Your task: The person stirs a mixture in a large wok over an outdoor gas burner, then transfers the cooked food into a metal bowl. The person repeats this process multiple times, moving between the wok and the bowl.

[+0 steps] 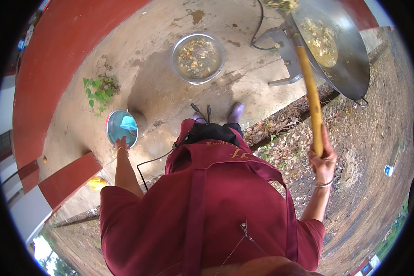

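My right hand is wrapped round the lower end of a long wooden handle. The handle belongs to a metal scoop, whose far end, partly cut off by the picture's top edge, carries chopped food. Right beside it, a large dark wok stands tilted, with cooked pieces and broth pooled inside. On the left, my left hand reaches over the near rim of a metal bucket, fingers extended. A light-blue plastic dipper lies in the bucket, just past my fingertips.
A metal basin of soupy chopped food stands on the concrete ahead. A grey stand and a black hose are beside the wok. A leafy plant grows near the red wall. Dirt and debris border the concrete.
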`<action>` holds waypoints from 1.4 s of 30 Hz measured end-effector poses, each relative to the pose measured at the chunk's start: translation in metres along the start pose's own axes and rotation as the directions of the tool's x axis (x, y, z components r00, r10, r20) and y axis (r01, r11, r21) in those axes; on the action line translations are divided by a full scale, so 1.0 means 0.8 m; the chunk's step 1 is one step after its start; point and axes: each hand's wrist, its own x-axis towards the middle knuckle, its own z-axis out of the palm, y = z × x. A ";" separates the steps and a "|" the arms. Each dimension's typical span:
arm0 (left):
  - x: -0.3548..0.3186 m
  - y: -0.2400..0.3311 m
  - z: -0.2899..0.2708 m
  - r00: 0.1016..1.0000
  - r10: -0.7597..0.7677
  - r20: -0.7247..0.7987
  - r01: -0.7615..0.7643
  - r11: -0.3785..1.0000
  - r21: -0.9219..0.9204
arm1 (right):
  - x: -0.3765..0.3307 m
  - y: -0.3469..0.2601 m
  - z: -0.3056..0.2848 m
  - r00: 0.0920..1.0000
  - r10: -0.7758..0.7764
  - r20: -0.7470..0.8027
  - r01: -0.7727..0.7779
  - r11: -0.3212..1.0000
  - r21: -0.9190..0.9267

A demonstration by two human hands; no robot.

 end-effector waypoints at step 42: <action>0.013 -0.143 0.006 0.988 -0.151 -0.040 0.114 0.873 -0.475 | 0.159 0.013 0.032 0.855 0.398 0.334 -0.361 0.917 -0.170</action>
